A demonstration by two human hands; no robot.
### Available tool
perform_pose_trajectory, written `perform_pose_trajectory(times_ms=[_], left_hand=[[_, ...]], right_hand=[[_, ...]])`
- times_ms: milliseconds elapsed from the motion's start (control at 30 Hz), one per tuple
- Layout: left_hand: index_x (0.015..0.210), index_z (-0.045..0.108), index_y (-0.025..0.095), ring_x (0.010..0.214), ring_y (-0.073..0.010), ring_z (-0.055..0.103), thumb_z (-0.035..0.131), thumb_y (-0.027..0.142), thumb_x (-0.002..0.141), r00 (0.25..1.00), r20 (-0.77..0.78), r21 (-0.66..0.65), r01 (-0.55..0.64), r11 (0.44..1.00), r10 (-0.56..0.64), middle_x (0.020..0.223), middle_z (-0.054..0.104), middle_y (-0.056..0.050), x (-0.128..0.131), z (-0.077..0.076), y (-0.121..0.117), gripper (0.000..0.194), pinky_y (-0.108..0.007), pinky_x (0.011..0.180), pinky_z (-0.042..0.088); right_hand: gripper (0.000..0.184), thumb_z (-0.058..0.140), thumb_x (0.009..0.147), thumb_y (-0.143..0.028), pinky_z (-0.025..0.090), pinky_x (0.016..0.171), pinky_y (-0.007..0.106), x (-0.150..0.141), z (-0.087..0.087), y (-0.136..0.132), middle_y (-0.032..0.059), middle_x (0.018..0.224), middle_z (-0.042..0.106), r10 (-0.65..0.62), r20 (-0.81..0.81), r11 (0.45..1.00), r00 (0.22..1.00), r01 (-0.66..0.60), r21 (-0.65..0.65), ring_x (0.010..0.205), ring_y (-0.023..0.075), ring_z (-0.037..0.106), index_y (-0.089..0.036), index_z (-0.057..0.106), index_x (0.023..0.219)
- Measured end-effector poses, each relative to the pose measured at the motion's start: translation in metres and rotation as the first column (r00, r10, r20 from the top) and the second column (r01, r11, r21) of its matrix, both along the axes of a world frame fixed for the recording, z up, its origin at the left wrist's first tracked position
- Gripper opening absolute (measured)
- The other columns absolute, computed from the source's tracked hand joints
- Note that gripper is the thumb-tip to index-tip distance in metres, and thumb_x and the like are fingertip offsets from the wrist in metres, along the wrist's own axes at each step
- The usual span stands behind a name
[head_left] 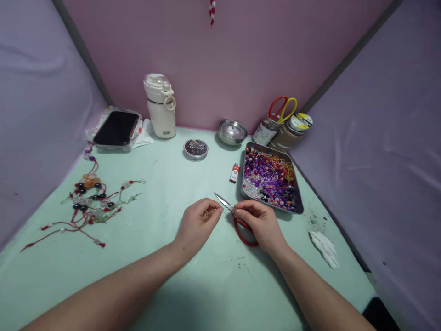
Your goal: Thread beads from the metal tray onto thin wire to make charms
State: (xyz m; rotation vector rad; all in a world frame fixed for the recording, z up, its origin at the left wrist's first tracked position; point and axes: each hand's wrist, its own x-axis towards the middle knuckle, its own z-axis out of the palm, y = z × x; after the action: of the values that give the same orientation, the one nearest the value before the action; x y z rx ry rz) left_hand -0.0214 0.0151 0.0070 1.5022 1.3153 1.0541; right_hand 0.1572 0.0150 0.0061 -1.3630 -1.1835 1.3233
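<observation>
Green work table (165, 188): supports all items below. Bead tray (299, 200): right side. White bottle (161, 117): far left; small dark mark near base, unreadable. Left hand (198, 223): thumb and fingertips pressed together; contents cannot be determined. Right hand (264, 226): thumb and forefinger pressed together; grip on the red-handled scissors (224, 202), located at centre beside the fingertips, cannot be determined. Lidded jar (287, 136): far right; black lettering on yellow-and-white lid, illegible. Round container (195, 149): far centre; pale writing, illegible. Red-and-white packet (234, 173): left of tray; print too small
</observation>
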Motion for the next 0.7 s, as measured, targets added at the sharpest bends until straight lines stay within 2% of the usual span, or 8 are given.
perform_pose_trajectory(times_ms=[367, 700], left_hand=[[0.074, 0.062, 0.019, 0.07, -0.0119, 0.056, 0.053, 0.02, 0.081, 0.999, -0.032, 0.018, 0.042, 0.999, -0.042, 0.073, 0.063, 0.001, 0.0, -0.0016, -0.001, 0.012, -0.022, 0.063, 0.042], [0.075, 0.062, 0.019, 0.07, -0.0112, 0.056, 0.055, 0.021, 0.082, 0.994, -0.048, 0.03, 0.104, 0.994, -0.102, 0.074, 0.063, 0.002, 0.0024, -0.0051, 0.0007, 0.011, -0.022, 0.064, 0.041]], right_hand=[[0.016, 0.077, 0.067, -0.031, 0.045, 0.061, 0.023, -0.0016, 0.0024, 0.0003, 0.0007, 0.07, 0.067, 0.002, -0.009, 1.0, 1.0, -0.002, -0.01, 0.063, 0.0111, 0.057, -0.02, 0.071, 0.078], [0.014, 0.072, 0.07, -0.03, 0.047, 0.063, 0.026, -0.0064, 0.0017, -0.0025, 0.0021, 0.074, 0.069, 0.031, 0.116, 0.997, 0.993, -0.039, 0.073, 0.065, 0.0135, 0.058, -0.019, 0.071, 0.078]])
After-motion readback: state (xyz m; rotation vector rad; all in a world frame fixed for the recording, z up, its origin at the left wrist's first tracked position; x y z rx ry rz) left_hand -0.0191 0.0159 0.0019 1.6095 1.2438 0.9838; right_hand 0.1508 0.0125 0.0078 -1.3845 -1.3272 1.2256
